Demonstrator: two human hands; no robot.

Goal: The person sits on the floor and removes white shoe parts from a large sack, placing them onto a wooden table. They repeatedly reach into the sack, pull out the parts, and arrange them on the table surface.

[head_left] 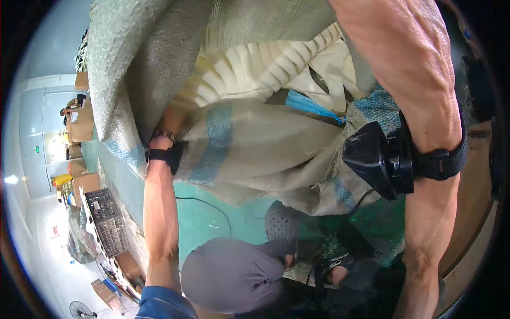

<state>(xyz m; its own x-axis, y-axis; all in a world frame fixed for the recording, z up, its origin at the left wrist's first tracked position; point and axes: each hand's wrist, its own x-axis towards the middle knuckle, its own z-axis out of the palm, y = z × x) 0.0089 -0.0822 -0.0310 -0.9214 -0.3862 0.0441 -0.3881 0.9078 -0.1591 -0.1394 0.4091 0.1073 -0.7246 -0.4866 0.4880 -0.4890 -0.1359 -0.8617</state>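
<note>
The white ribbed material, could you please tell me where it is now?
In the head view, the white ribbed material lies above centre, inside the woven sack, right of the left hand.

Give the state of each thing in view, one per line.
Woven sack: mouth open, walls creased.
Cream ridged pieces: inside the sack, partly covered.
Left hand: at the sack's edge, partly hidden; grip can't be judged.
Right arm: extended upward, fingers out of view; grip unknown.
Black device: strapped to the right arm.
Cable: loose on the floor.
Fan: upright; can't tell if spinning.
</note>
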